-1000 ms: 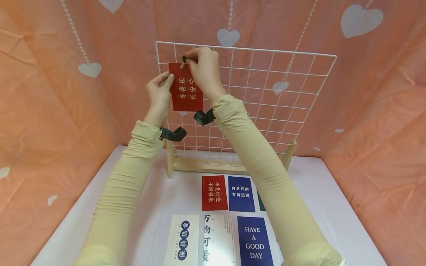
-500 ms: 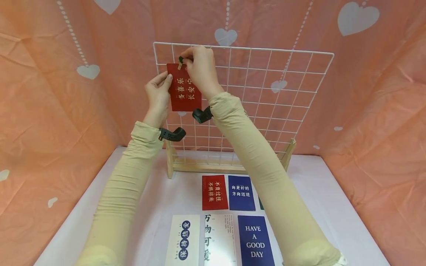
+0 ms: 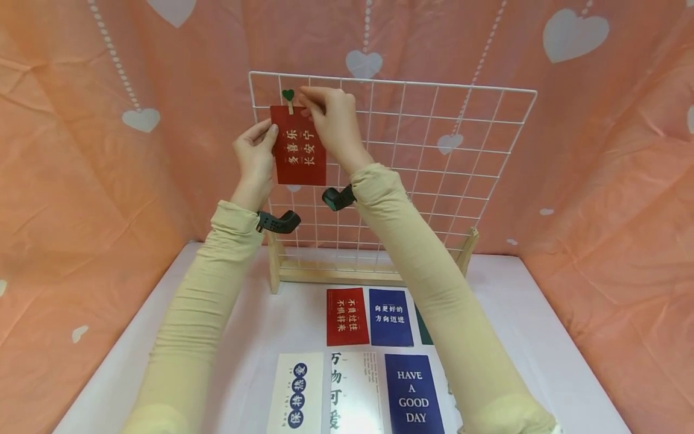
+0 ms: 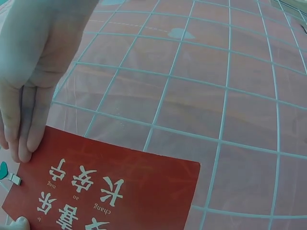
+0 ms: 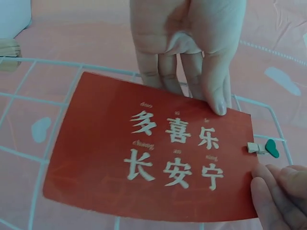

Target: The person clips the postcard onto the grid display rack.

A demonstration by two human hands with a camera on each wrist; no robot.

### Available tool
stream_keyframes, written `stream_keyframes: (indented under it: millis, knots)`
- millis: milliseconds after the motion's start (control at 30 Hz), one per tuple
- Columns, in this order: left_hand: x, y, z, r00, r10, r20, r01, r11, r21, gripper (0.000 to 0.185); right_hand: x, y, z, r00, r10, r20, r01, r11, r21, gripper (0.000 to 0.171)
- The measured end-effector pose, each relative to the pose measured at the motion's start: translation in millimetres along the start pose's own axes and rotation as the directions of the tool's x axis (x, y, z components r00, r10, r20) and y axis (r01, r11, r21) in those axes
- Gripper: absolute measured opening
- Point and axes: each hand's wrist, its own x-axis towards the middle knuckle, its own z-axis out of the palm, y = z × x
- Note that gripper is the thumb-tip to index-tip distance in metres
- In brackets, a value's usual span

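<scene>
Head view: both arms in beige sleeves raised toward upper left corner of white wire grid [image 3: 434, 157], standing upright in wooden base [image 3: 336, 274] on white surface [image 3: 260, 325]. Left hand [image 3: 255, 154] upright, fingers nearly straight, thumb tip and fingertips holding left edge of red card [image 3: 299, 147] flat against grid. Right hand [image 3: 331, 120] above card's top right corner, fingers bent, fingertips just beside small wooden clip with green heart [image 3: 288, 98] that pins card's top edge to a wire. Further cards in two rows on surface before base: red card with white characters [image 3: 347, 316], blue card [image 3: 390, 316], white card with blue dots [image 3: 298, 392], white card with grey characters [image 3: 355, 392], blue card reading HAVE A GOOD DAY [image 3: 413, 395]. Black wrist camera mounts visible only here.

Left wrist view: left hand [image 4: 33, 72] seen from behind grid side, fingers straight and together, tips resting on card's [image 4: 110, 187] edge; grip open, flat contact only. Clip [image 4: 7, 175] at frame edge. Grid wires [image 4: 220, 143] crossing behind card.

Right wrist view: card [image 5: 158, 158] face on, characters legible. Left hand [image 5: 187, 52] behind card, thumb over top edge. Right hand fingertips [image 5: 278, 191] curled at card's corner, just below clip [image 5: 264, 147]; whether touching clip cannot be told.
</scene>
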Motion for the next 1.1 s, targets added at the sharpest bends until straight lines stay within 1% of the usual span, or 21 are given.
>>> stream_keyframes:
  millis: [200,333,433,500,633,800,867,1033,1100]
  knots:
    - [1.1,0.6,-1.5,1.0,-0.002,-0.004,0.002,1.0,0.021,0.028,-4,4,0,0.999,-0.03,-0.025,0.03,0.999,0.025,0.027]
    - [1.7,0.4,-1.8,1.0,-0.004,-0.006,0.004,1.0,0.028,0.028,-5,8,1,1.0,-0.006,-0.03,0.01,0.99,0.138,0.026]
    - [1.8,1.1,-2.2,1.0,-0.009,-0.002,0.009,1.0,0.03,0.028,-7,12,1,0.999,0.019,-0.034,-0.01,0.969,0.246,0.025]
    - [1.6,1.3,-2.8,1.0,-0.01,0.006,0.01,0.999,0.031,0.028,-8,14,-1,0.999,0.029,-0.034,-0.018,0.957,0.291,0.025]
    - [1.1,0.7,-5.1,1.0,-0.007,0.011,0.007,0.999,0.032,0.028,-9,17,-3,0.999,0.028,-0.036,-0.015,0.949,0.315,0.024]
    - [-2.2,1.3,-9.6,1.0,-0.004,0.02,0.003,0.998,0.06,0.029,-12,20,-5,0.999,0.012,-0.038,0.001,0.947,0.322,0.022]
    - [-3.3,1.3,-11.2,1.0,-0.002,0.024,0.001,0.999,0.054,0.028,-14,22,-7,0.999,0.009,-0.037,0.004,0.944,0.33,0.021]
    - [-4.1,0.6,-17.3,0.999,0.001,0.033,-0.001,1.0,-0.01,0.023,-22,28,-11,0.999,0.021,-0.029,-0.009,0.934,0.358,0.02]
    - [-4.1,0.4,-20.9,0.999,0.006,0.041,-0.005,1.0,-0.022,0.022,-26,29,-14,0.999,0.027,-0.028,-0.015,0.927,0.374,0.02]
